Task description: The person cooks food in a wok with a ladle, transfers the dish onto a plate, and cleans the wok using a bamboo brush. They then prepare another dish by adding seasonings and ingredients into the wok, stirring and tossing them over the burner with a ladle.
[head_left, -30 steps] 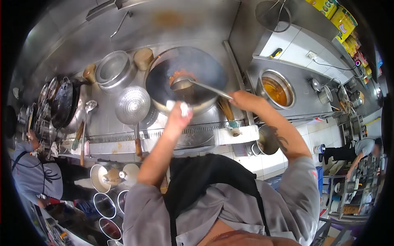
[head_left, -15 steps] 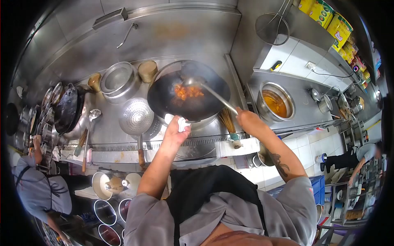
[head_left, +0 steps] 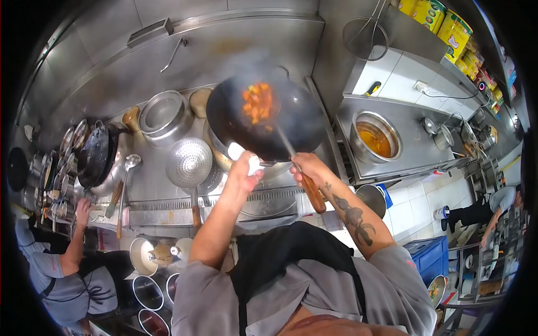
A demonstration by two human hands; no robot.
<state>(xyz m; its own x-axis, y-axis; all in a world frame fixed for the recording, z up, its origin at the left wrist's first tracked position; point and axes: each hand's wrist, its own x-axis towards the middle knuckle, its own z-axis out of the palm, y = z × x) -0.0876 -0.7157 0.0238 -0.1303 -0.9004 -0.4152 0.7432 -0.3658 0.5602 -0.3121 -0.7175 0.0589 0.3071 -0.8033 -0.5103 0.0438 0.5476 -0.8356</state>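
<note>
A dark wok (head_left: 300,115) is raised and tilted above the burner, with smoke around it. My left hand (head_left: 244,172) is closed around a folded white cloth (head_left: 254,164) at the wok's near edge, by its handle. Orange, diced-looking food (head_left: 258,103) is bunched up at the wok's left-centre and looks tossed. My right hand (head_left: 311,168) grips a ladle (head_left: 284,139) near where its metal shaft meets the wooden handle. The ladle's bowl is hidden behind or under the food.
Left of the wok, a perforated strainer (head_left: 189,162) lies on the steel counter, behind it stacked metal pots (head_left: 161,115). A pot of orange oil (head_left: 375,139) stands right. Another person (head_left: 84,274) works at left; one more is far right.
The wok has lifted, tilted and shifted right; the food has moved up in a bunch. My right hand and the ladle have drawn closer to my left hand. The left co-worker's arm has moved.
</note>
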